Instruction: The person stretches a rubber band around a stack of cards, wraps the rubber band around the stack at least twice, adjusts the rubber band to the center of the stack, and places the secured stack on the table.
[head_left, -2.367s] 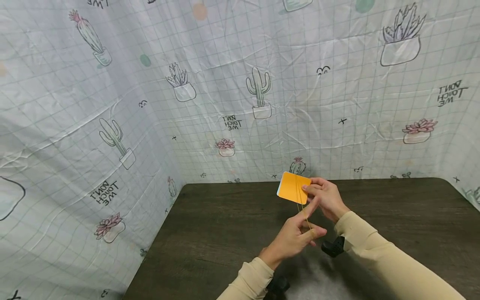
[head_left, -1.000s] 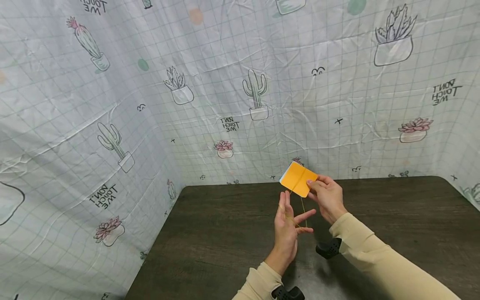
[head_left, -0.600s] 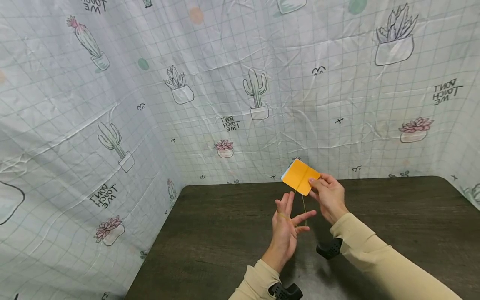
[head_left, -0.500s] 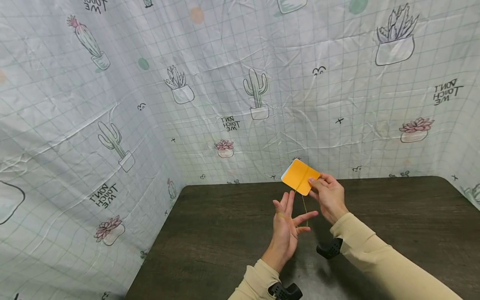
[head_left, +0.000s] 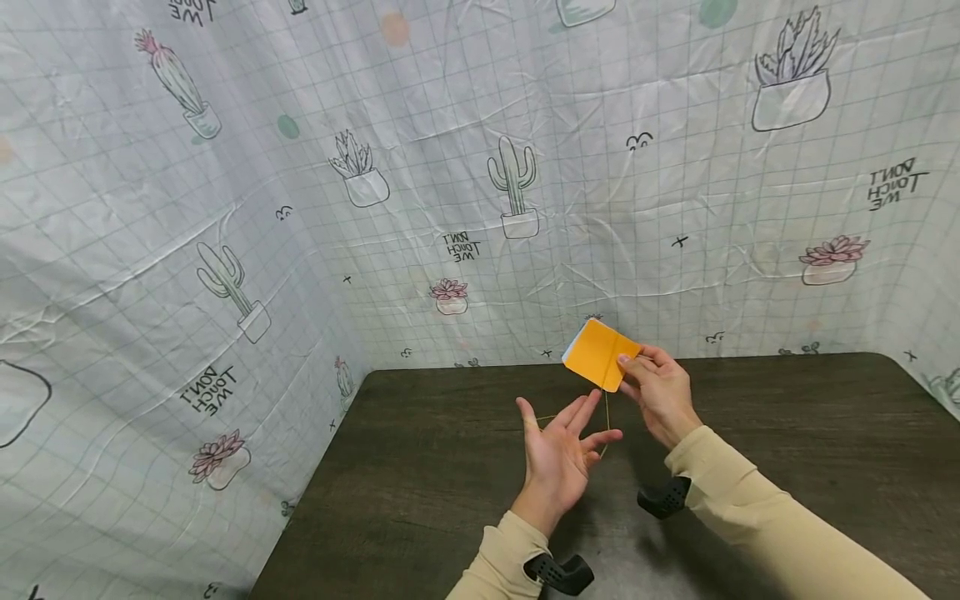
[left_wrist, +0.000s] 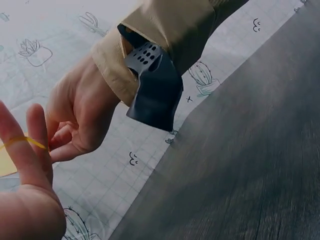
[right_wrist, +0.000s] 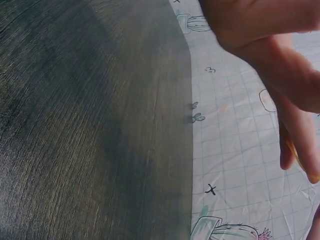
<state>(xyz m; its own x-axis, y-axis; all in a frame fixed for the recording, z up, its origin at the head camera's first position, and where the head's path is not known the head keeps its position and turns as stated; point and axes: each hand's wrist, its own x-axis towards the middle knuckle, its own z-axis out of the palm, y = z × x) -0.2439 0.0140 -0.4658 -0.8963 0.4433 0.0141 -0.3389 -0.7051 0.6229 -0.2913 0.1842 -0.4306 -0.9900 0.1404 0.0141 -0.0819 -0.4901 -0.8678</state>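
Observation:
A small square stack of orange-faced cards or a pad (head_left: 595, 350), pale at its left edge, is held up above the table. My right hand (head_left: 658, 390) pinches its lower right side, thumb on the orange face. A thin yellow rubber band (head_left: 607, 412) crosses that face and runs down to my left hand (head_left: 557, 460). Palm turned up, the left hand spreads its fingers and thumb with the band stretched over them. In the left wrist view the band (left_wrist: 25, 139) loops across two raised fingers. The back of the stack is hidden.
Beneath both hands lies a dark wood-grain table (head_left: 420, 467). A white curtain (head_left: 600, 183) printed with cacti rises along its back and left edges. Each wrist wears a black camera mount, such as the left one (head_left: 558, 573).
The left hand has rolled palm up and its thumb has swung out left, stretching the band wider. Earlier it moved from below the stack's right side toward the left. The right hand keeps its pinch.

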